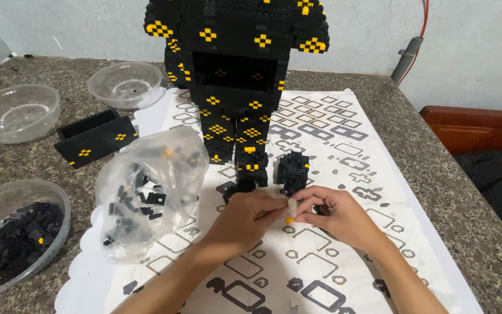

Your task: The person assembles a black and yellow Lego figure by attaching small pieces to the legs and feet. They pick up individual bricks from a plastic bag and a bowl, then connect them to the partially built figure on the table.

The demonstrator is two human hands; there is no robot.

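I see my two hands meeting low over the printed sheet [321,134], and I judge the step in hand is the joining of very small bricks before they go on the black and yellow figure [236,75]. My left hand [245,218] is closed in a pinch, the thumb and forefinger pressed on a small white piece [292,206] at their tips; the other fingers are curled in. My right hand [338,218] is also closed in a pinch, touching the same spot from the other side, and a tiny yellow stud [289,220] shows just under the white piece, between both hands. I cannot tell which hand carries the stud, or whether the two parts are already pressed together. Just beyond my fingers stand two small black blocks [291,171] on the sheet, and behind them the legs of the figure. To the left of my left hand lies a clear bag [146,192] with loose black bricks, and farther left a bowl [15,232] with more of them. A long black part [94,138] lies beyond the bag, near two bowls without bricks. In my judgement, the next move calls for a firm, straight press with the parts well aligned, because they are small and could slip out and fall on the table [437,174], where dark pieces are hard to find.
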